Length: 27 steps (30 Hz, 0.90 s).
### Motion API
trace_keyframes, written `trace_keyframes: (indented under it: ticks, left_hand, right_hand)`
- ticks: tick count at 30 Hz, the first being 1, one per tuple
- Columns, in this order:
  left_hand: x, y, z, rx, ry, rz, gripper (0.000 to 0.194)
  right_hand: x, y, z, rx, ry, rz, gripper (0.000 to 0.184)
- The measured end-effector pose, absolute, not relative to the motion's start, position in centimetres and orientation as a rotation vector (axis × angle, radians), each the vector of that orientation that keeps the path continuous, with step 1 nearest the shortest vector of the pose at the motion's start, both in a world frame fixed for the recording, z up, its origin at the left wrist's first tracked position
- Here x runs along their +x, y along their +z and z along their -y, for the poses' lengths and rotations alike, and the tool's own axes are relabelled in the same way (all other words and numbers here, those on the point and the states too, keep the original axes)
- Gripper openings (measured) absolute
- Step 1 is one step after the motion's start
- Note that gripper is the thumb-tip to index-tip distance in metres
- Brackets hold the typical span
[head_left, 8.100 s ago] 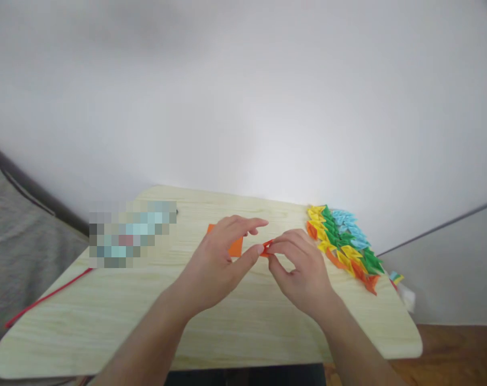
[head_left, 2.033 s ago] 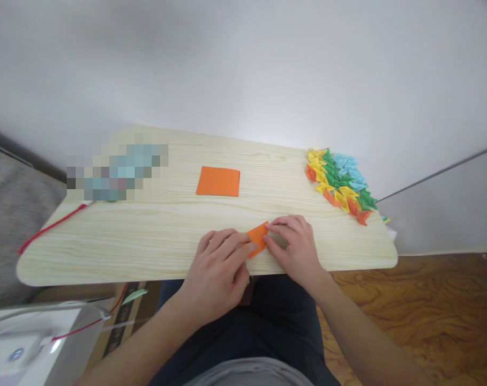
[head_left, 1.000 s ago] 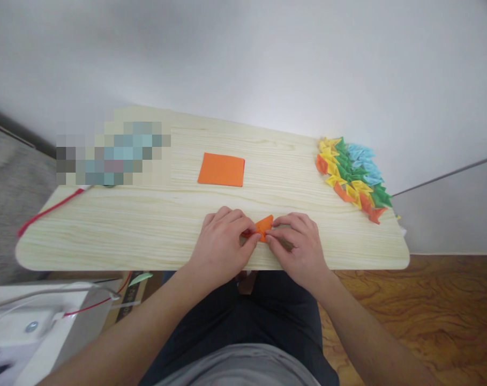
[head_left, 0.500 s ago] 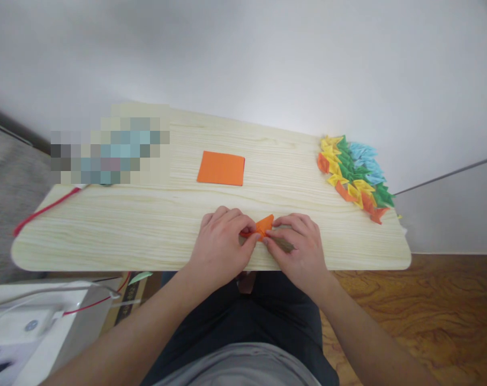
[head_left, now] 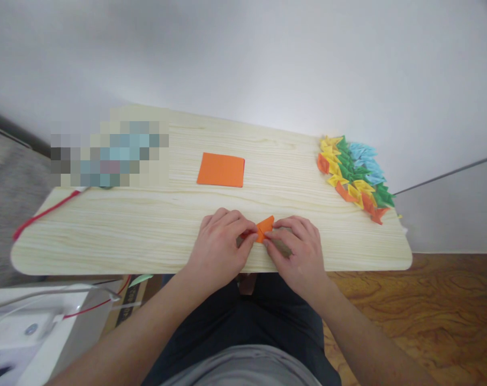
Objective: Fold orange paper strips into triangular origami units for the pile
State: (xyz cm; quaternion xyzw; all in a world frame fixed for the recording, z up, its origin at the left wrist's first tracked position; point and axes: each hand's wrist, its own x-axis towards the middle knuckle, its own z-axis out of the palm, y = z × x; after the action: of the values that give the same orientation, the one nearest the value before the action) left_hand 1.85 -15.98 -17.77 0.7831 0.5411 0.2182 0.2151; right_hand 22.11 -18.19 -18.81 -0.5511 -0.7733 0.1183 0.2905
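Note:
A small folded piece of orange paper [head_left: 264,228] is pinched between both hands near the front edge of the table. My left hand [head_left: 225,241] grips its left end between thumb and fingertips, and those fingers cover part of it. On the right side, my right hand [head_left: 299,244] holds the paper with its thumb and fingertips. A crease line shows across the paper's face. Beyond the hands lies a stack of orange paper sheets [head_left: 221,170], with a thin red edge at its right side.
Several folded paper pieces in yellow, green, blue and orange [head_left: 351,171] cluster at the table's right end. A pixelated object [head_left: 122,153] lies at the far left, with a red cable [head_left: 46,214] beside it. A white box [head_left: 38,321] stands below left of the table [head_left: 106,230].
My left thumb and fingers have shifted slightly on the orange paper, so more of its creased face shows. The hands stay in about the same place.

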Motion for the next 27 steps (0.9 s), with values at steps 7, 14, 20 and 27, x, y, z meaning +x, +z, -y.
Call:
trace_keyframes:
  ticks: [7, 14, 20, 27]
  left_hand:
    - [1.6, -17.7, 15.8, 2.252, 0.555, -1.487, 0.008]
    - [0.9, -17.8, 15.6, 2.329, 0.565, -1.442, 0.009]
    - [0.3, -17.8, 15.4, 2.401, 0.576, -1.475, 0.017]
    - [0.9, -17.5, 16.5, 2.403, 0.618, -1.519, 0.024]
  right_hand:
    - [22.2, -18.9, 18.5, -1.454, 0.291, 2.104, 0.011]
    - [22.3, -19.0, 18.4, -1.453, 0.288, 2.134, 0.012]
    - [22.1, -18.7, 18.5, -1.492, 0.307, 2.114, 0.012]
    - [21.6, -18.7, 18.7, -1.502, 0.320, 2.060, 0.011]
